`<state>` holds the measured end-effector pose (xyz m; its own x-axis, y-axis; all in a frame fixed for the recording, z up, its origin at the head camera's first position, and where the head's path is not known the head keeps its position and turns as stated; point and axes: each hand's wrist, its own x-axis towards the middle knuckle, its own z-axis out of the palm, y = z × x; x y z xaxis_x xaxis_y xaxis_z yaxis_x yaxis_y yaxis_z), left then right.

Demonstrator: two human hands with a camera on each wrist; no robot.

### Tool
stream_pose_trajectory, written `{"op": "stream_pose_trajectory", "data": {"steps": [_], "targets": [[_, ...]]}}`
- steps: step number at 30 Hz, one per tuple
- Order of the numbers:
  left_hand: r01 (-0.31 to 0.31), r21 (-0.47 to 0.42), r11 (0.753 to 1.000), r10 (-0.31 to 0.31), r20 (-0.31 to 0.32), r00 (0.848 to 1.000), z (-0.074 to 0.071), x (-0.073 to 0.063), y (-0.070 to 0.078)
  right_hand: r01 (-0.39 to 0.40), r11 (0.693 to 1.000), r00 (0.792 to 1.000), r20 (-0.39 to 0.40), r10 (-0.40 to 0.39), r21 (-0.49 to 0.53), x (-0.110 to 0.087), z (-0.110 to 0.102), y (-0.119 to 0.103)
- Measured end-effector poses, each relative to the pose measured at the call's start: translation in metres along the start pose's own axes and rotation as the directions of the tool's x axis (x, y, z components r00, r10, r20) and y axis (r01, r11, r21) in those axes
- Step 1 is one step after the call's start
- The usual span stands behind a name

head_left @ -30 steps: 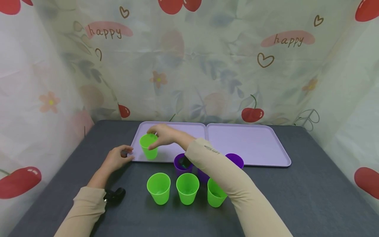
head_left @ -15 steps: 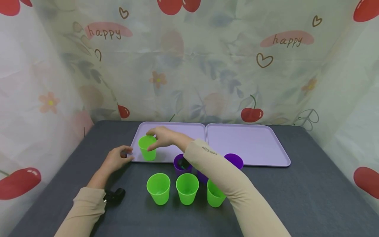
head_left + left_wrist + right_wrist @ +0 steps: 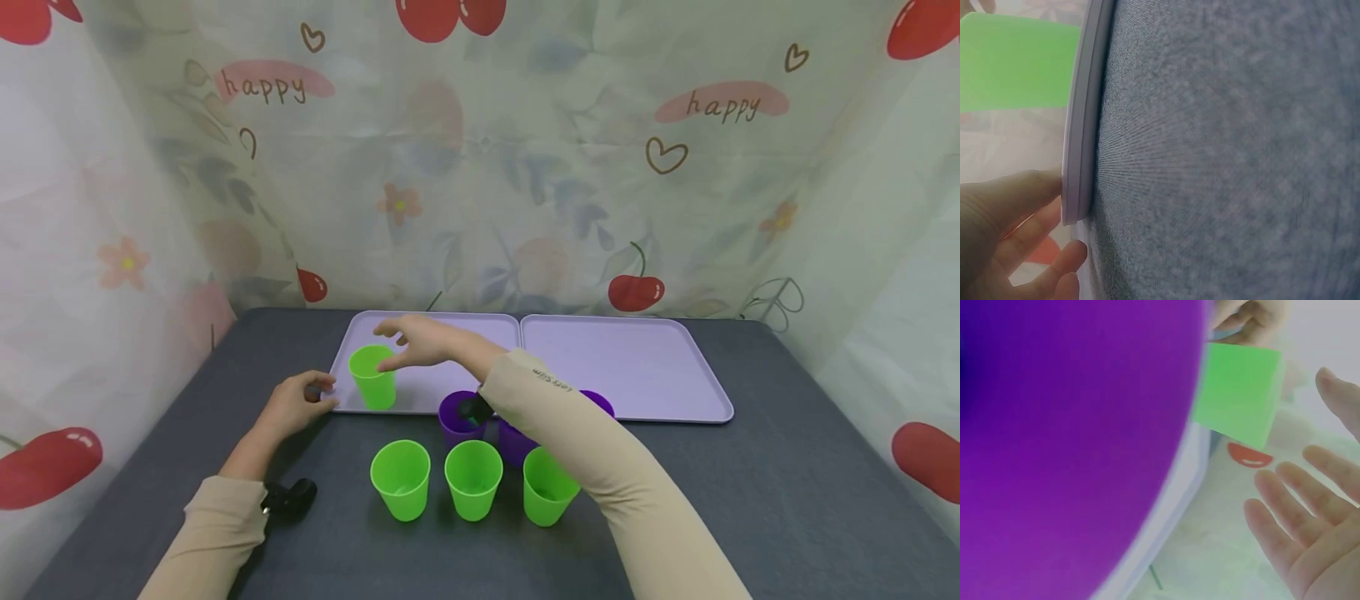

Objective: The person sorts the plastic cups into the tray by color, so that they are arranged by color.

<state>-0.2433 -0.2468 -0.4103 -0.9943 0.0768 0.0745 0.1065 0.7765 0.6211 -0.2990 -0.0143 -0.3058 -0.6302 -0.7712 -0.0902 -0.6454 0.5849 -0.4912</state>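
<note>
A green cup (image 3: pixel 372 382) stands upright at the left end of a lilac tray (image 3: pixel 450 382). My right hand (image 3: pixel 423 342) hovers beside this cup with fingers spread; in the right wrist view a gap shows between those fingers (image 3: pixel 1297 512) and the cup (image 3: pixel 1238 394). My left hand (image 3: pixel 295 406) holds the tray's near left corner, thumb and fingertips against the rim (image 3: pixel 1079 144) in the left wrist view. Three green cups stand in a row in front: left (image 3: pixel 401 482), middle (image 3: pixel 474 482) and right (image 3: pixel 547 490), the last partly under the right sleeve.
A second lilac tray (image 3: pixel 622 367) adjoins on the right. Purple cups stand between the trays and the green row: one (image 3: pixel 453 421) left, another (image 3: pixel 516 444) in the middle, a third (image 3: pixel 597 402) right, partly hidden by the right sleeve (image 3: pixel 585 442). Patterned cloth surrounds the dark table.
The green cup has shifted slightly left on the tray. My right hand's fingers have opened, letting go of it, and drawn slightly right. My left hand stays at the tray corner.
</note>
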Motion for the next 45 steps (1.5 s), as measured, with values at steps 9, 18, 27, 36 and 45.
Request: {"op": "stream_pose_trajectory", "data": {"steps": [9,18,27,36,45], "targets": [[-0.011,-0.003,1.0,0.011,-0.004,1.0,-0.001,-0.001,0.0,0.07,0.998,0.994,-0.088,-0.069,0.01,-0.032,-0.022,-0.003],[-0.011,0.003,1.0,0.011,0.007,1.0,-0.003,0.0,0.0,0.111,0.989,0.982,-0.162,-0.094,0.097,-0.082,-0.027,0.011],[-0.026,0.0,1.0,0.026,-0.002,1.0,-0.002,-0.002,0.0,0.121,0.979,0.971,-0.224,-0.083,0.164,-0.144,-0.025,0.034],[-0.029,-0.005,1.0,0.029,0.005,1.0,-0.003,-0.002,0.0,0.156,0.976,0.943,-0.317,-0.101,0.152,-0.202,-0.015,0.048],[-0.03,-0.004,1.0,0.03,0.005,1.0,-0.001,-0.001,-0.001,0.178,0.971,0.934,-0.339,-0.115,0.161,-0.237,0.001,0.063]]}}
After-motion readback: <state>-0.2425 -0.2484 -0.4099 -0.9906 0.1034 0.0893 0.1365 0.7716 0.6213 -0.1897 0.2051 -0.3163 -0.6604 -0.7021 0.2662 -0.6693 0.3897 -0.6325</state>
